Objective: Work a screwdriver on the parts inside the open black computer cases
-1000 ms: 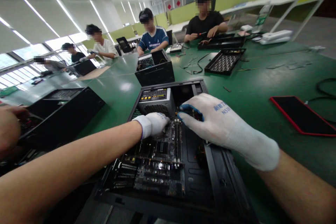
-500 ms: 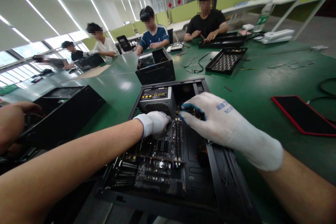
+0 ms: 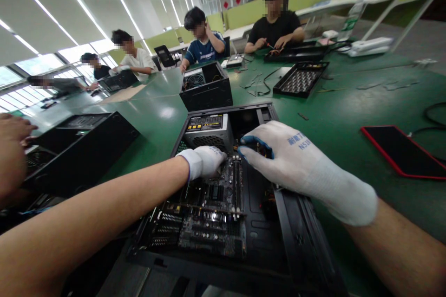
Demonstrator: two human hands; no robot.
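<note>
A black computer case (image 3: 306,241) lies open before me, with a motherboard (image 3: 216,192) and a grey power supply (image 3: 209,132) inside. My left hand (image 3: 208,161), in a white glove, reaches to the far end of the motherboard, just below the power supply. Its fingers are curled down together, and their tips are hidden. Over the right side of the case arches my right hand (image 3: 278,153), in a white glove with blue finger pads. Its thumb and forefinger come together beside the power supply, near some cables; what lies between them is too small to tell.
Another open case (image 3: 90,148) stands at the left, with a co-worker's hand (image 3: 12,148) at it. A third case (image 3: 205,88) is straight ahead. On the right lie a red-edged black tablet-like panel (image 3: 400,151) and a black metal tray (image 3: 299,79). Several people sit around the green table (image 3: 348,102).
My hands have barely moved. The co-worker's hand at the left has lifted from the neighbouring case. Across the table, a person in blue has raised a hand to the head.
</note>
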